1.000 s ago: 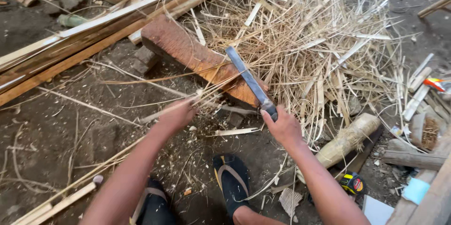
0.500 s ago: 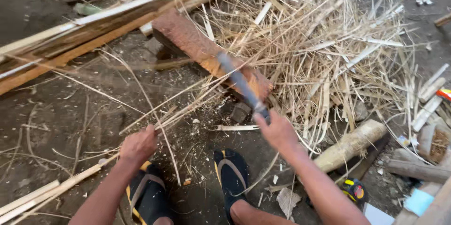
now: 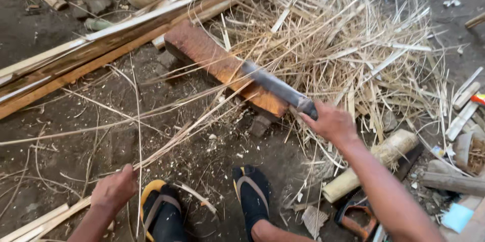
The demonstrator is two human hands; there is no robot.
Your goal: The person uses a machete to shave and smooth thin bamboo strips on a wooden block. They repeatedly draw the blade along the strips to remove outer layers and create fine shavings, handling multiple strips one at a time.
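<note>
My left hand (image 3: 115,189) has drawn back to lower left, fingers loosely curled, empty; my right hand (image 3: 331,121) stays clamped round the machete (image 3: 278,88) on the block (image 3: 212,57).

Dirt floor (image 3: 60,136) strewn with bamboo.
Wood block (image 3: 222,65) at centre, splinters (image 3: 348,45) far right, slats (image 3: 101,45) far left.

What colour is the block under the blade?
Reddish-brown wooden block, clearest in the head view.
</note>
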